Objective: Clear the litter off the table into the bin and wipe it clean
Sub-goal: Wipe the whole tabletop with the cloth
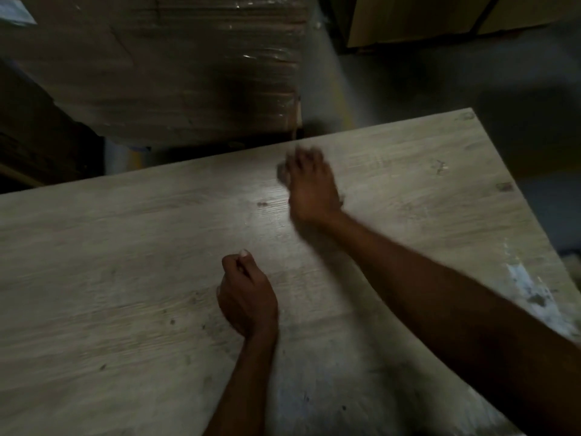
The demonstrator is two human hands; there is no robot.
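Observation:
A pale wood-grain table (125, 247) fills most of the head view, dusty and marked with small dark spots. My right hand (309, 187) reaches across to near the far edge and is blurred. Its fingers curl down over a small grey wad (281, 172), a cloth or tissue, which peeks out at the hand's left side and lies against the tabletop. My left hand (246, 297) rests on the middle of the table as a loose fist, thumb on top, with nothing visible in it. No bin is in view.
White smears and scuffs (528, 287) mark the table's right edge. A dark stain (504, 186) and scratches (440, 166) lie near the far right corner. Plastic-wrapped cardboard boxes (176, 67) stand close behind the table. Wooden panels (440, 17) lean at the top right, above grey floor (408, 80).

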